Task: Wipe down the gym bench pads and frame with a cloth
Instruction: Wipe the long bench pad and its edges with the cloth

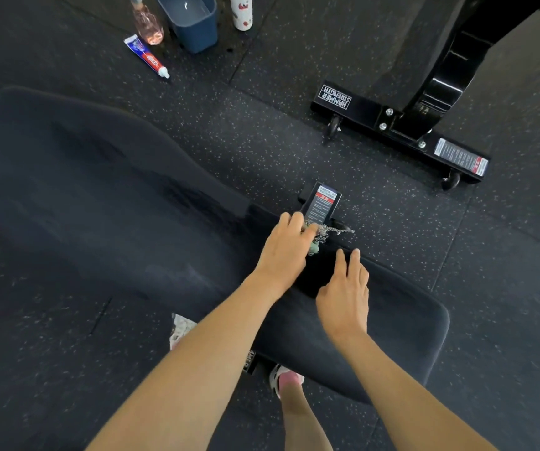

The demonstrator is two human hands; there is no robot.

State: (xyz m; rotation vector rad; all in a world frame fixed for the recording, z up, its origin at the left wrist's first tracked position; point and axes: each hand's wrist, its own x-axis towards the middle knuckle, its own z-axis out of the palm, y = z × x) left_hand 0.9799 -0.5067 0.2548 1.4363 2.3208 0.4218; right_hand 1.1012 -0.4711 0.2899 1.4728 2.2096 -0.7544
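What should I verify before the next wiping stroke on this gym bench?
1. Grip: left hand holds the frayed grey cloth: ok.
2. Contact: cloth at the base of the labelled black frame bracket: ok.
3. Support: right hand flat on the black padded seat pad: ok.
4. Cloth dampness: cannot tell.
5. Whether the large black back pad is wiped: cannot tell.
6. Clearance: blue plastic tub on floor, apart from bench: ok.

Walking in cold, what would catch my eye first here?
Two bare arms meet at the centre: the left hand grips a grey cloth by the gap between the dark bench pads, the right hand lies flat on the seat pad. Top left on the floor, a blue tub, pink bottle and toothpaste tube stand out.
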